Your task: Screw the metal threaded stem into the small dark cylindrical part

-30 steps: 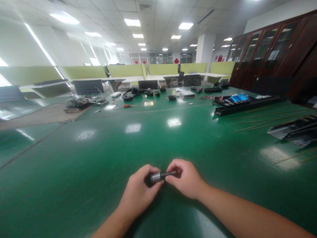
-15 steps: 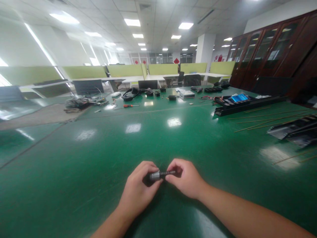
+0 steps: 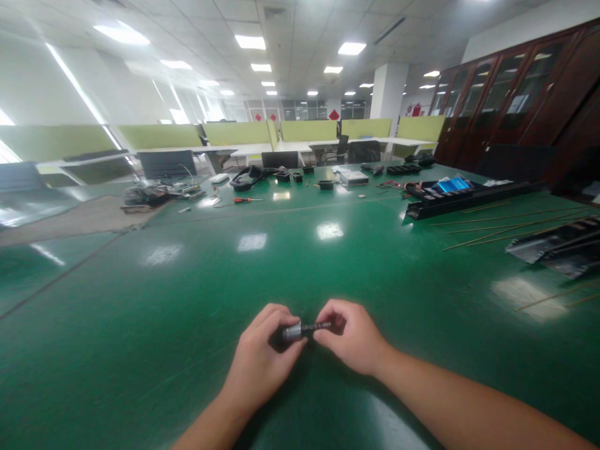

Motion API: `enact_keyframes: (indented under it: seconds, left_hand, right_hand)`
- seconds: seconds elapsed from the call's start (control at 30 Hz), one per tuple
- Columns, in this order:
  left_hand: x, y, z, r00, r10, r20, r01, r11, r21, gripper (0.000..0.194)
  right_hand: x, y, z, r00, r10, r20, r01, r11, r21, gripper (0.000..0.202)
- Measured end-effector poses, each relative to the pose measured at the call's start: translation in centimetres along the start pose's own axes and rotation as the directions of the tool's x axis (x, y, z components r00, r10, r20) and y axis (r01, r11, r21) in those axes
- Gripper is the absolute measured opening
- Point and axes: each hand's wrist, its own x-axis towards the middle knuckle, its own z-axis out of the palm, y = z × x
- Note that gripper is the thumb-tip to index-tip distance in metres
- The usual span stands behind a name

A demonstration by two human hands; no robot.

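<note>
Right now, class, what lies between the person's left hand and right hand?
The head view shows a silver cylinder with a dark shaft between them: the left hand grips the cylinder, the right hand pinches the shaft.

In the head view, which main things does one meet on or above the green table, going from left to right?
Cluttered pile, left hand, silver-and-dark piece, right hand, shiny blue item, dark channel-shaped pieces.
</note>
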Motion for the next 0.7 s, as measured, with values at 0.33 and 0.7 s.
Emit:
enact_keyframes:
  seconds: [0.33,0.7]
  left_hand:
    - [0.08,-0.2,0.0,1.0,-0.004,-0.009,0.004,1.0,-0.003,0.007]
    - [0.0,-0.24,-0.02,1.0,-0.003,-0.017,0.003,1.0,-0.002,0.007]
  right_hand:
    - [0.1,-0.1,-0.04,1.0,0.009,0.005,-0.01,0.999,0.036,0.006]
    - [0.0,0.21,0.17,1.0,0.03,0.006,-0.031,0.994,0.105,0.007]
